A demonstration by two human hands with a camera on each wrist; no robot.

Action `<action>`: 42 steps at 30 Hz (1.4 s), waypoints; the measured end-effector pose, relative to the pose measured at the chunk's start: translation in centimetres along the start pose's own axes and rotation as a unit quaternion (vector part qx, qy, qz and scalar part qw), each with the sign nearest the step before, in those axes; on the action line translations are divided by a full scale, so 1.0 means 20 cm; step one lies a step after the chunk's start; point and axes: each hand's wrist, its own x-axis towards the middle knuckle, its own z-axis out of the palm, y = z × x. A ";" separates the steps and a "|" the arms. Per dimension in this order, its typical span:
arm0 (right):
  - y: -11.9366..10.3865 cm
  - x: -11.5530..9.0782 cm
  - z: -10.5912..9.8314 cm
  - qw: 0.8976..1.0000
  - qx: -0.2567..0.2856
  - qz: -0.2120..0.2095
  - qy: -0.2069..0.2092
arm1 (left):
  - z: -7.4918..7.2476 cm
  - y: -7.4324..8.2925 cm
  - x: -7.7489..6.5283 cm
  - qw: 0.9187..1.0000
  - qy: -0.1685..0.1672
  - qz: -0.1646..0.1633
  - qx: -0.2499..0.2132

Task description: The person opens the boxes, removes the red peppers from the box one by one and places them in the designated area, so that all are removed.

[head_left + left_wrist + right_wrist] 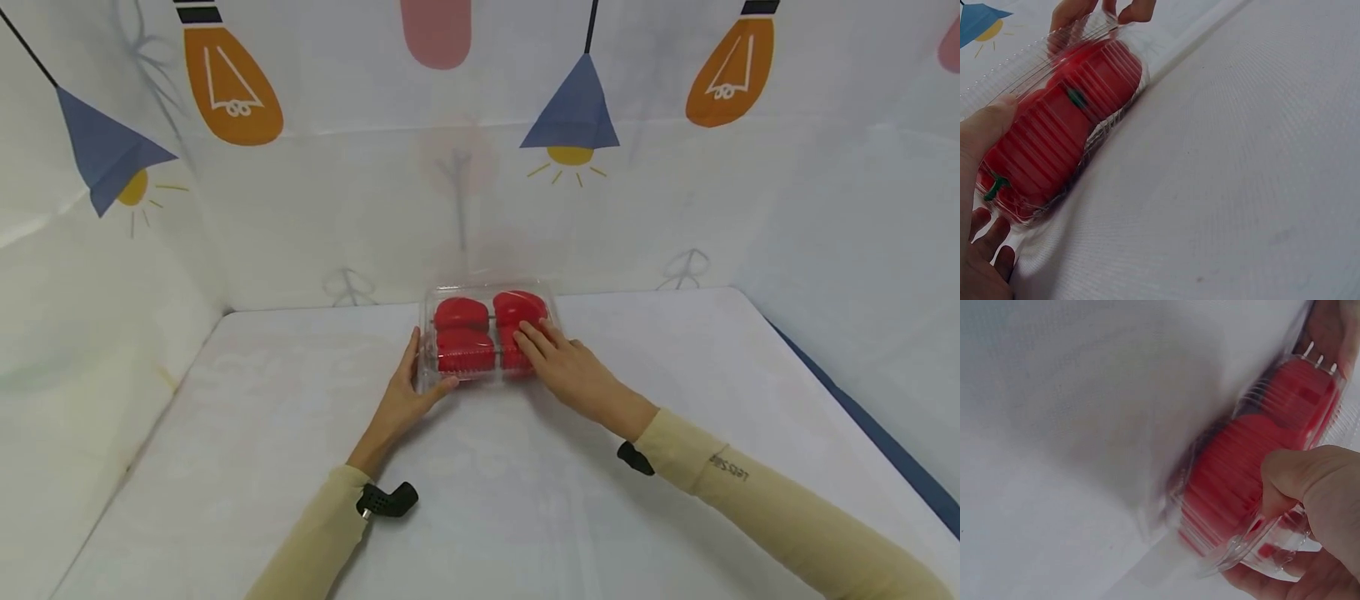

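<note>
Several red bell peppers (466, 347), some with green stems, sit inside a clear plastic clamshell box (427, 333) on the white table. My left hand (401, 402) holds the box's left side, its thumb at the front corner and its fingers along the side. In the left wrist view, that thumb (999, 119) lies against the ribbed plastic. My right hand (573, 372) grips the box's right end, with fingers across the top. The right wrist view shows its thumb (1291, 478) over the plastic and its other fingers (1260, 581) curled around the edge.
The white table (495, 500) runs back to a white fabric wall (337, 208) printed with lamps and bulbs, close behind the box. More fabric (862, 250) hangs on the right. Dark wrist devices (387, 501) stick out from both sleeves.
</note>
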 end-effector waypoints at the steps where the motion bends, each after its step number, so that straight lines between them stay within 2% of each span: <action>1: 0.00 0.00 0.00 1.000 0.003 0.000 0.002 | 0.00 0.00 0.00 1.000 0.001 -0.001 0.003; 12: 0.01 -0.01 0.02 1.000 0.009 0.000 0.018 | 0.00 0.00 -0.01 1.000 0.006 0.006 0.010; 19: 0.00 -0.01 0.03 1.000 0.014 -0.005 0.016 | 0.00 -0.01 -0.02 1.000 0.008 0.015 -0.002; 26: 0.00 -0.01 0.02 1.000 0.014 -0.006 0.022 | 0.01 -0.01 -0.01 1.000 0.004 0.012 -0.006; 38: 0.01 -0.01 0.02 1.000 0.023 0.005 0.009 | 0.00 -0.01 0.00 1.000 0.001 0.008 -0.013; 42: 0.01 -0.02 0.03 1.000 0.021 0.007 0.010 | 0.00 0.02 -0.01 1.000 -0.008 -0.001 -0.023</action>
